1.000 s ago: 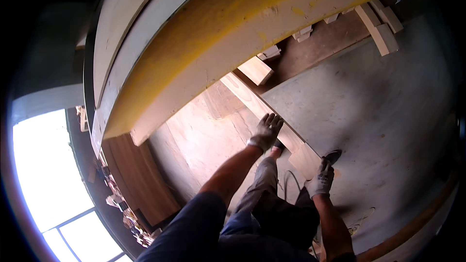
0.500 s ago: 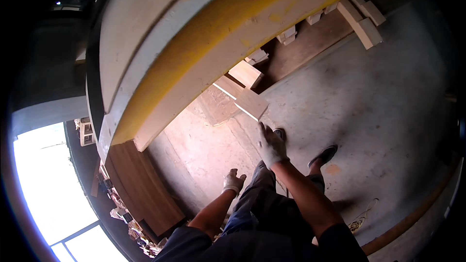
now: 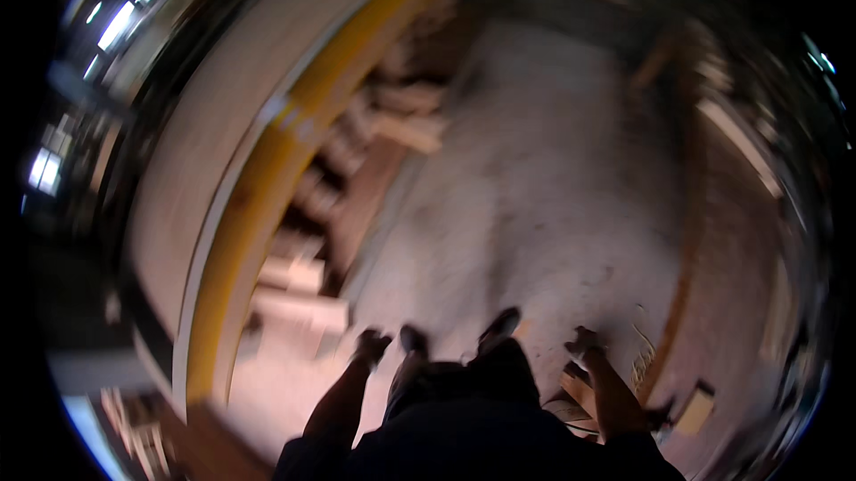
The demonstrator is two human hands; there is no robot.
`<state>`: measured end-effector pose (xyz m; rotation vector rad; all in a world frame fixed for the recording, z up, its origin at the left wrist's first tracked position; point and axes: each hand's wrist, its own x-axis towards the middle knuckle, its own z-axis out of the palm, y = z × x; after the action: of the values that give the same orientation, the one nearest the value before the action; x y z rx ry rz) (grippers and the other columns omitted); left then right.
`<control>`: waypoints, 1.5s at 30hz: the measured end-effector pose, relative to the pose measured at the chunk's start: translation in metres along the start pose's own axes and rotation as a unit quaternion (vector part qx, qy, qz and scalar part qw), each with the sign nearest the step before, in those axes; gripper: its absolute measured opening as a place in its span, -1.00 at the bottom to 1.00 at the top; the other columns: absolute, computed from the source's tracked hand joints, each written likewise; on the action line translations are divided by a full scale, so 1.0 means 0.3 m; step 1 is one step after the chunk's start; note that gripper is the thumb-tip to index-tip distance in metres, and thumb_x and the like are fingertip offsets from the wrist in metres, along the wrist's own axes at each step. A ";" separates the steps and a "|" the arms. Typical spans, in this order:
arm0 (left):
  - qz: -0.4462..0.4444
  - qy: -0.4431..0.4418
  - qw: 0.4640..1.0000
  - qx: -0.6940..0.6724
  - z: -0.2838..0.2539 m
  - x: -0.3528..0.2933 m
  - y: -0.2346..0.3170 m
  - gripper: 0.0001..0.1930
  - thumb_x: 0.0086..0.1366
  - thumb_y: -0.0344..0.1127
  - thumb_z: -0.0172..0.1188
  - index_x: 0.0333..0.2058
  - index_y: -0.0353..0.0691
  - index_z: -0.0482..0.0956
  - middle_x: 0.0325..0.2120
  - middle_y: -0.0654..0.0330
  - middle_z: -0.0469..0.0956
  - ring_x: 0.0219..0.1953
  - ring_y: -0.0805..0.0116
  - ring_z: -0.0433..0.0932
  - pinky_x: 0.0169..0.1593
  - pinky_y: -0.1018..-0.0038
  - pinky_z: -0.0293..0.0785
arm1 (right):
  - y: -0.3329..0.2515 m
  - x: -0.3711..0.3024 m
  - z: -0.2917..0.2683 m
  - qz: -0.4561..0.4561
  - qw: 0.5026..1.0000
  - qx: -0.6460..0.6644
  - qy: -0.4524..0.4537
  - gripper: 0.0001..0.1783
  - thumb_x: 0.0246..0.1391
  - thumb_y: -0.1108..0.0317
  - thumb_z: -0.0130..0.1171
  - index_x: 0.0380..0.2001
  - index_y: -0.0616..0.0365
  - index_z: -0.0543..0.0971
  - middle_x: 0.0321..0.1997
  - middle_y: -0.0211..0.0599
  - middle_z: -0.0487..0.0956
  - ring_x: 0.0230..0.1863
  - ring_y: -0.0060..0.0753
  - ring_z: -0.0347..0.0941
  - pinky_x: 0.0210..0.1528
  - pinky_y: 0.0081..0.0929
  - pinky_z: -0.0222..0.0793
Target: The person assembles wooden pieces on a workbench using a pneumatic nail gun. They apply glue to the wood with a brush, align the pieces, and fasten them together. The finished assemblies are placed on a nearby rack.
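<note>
The whole view is smeared by motion. My left hand [image 3: 373, 347], gloved, hangs low at my left side, its fingers loosely apart and nothing visible in them. Closest to it is the end of a pale wooden block [image 3: 299, 307] that juts from under a large machine or table with a yellow edge [image 3: 294, 106]. My right hand [image 3: 584, 343] hangs out to my right with fingers apart, and no held thing shows. Below that hand lies a brownish wooden-looking thing [image 3: 578, 389], too blurred to name.
More wooden blocks [image 3: 406, 131] lie in a row under the yellow edge. Concrete floor [image 3: 535, 178] stretches ahead of my feet. To the right are a yellowish cord [image 3: 642, 361], a long brown strip [image 3: 687, 276], a pale board [image 3: 740, 144] and a small light block [image 3: 695, 410].
My view has swung right, so the yellow edge now runs down the left side. My right hand has moved away from the wooden blocks and out to my right side.
</note>
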<state>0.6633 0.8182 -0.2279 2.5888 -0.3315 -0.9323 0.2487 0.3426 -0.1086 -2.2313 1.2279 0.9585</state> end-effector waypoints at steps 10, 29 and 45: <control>0.055 -0.103 0.992 -0.043 0.179 0.221 0.815 -0.33 0.10 -0.02 0.60 0.08 -0.38 0.70 0.01 -0.11 0.75 0.08 0.06 0.72 0.20 0.23 0.60 | 0.475 -0.179 -0.187 0.206 0.919 0.207 0.266 -0.24 0.25 -0.04 0.27 0.38 0.13 0.41 0.39 0.12 0.50 0.31 0.18 0.51 0.36 -0.02 0.43; 0.154 -0.236 0.945 0.165 0.556 0.788 1.853 -0.34 0.11 0.19 0.53 -0.02 -0.27 0.76 -0.05 -0.04 0.77 0.07 0.07 0.72 0.19 0.25 0.61 | 0.708 -0.126 -0.276 0.429 0.834 0.293 0.190 -0.04 0.01 0.03 0.42 0.46 0.16 0.36 0.48 -0.03 0.35 0.46 0.11 0.29 0.47 -0.12 0.32; 0.537 -0.223 0.662 0.472 1.013 0.848 2.992 -0.40 0.44 0.22 0.12 -0.03 -0.28 0.74 0.10 -0.12 0.66 0.21 -0.06 0.59 0.32 0.13 0.47 | 0.993 -0.109 -0.483 0.485 0.773 0.390 0.123 -0.17 0.10 -0.26 0.32 0.26 0.13 0.58 0.22 0.03 0.62 0.26 0.08 0.55 0.29 -0.06 0.50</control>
<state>0.5728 -0.1587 -0.2153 1.9585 -2.6957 -0.9457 0.0362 0.1123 0.0043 -0.9961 2.4209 0.2627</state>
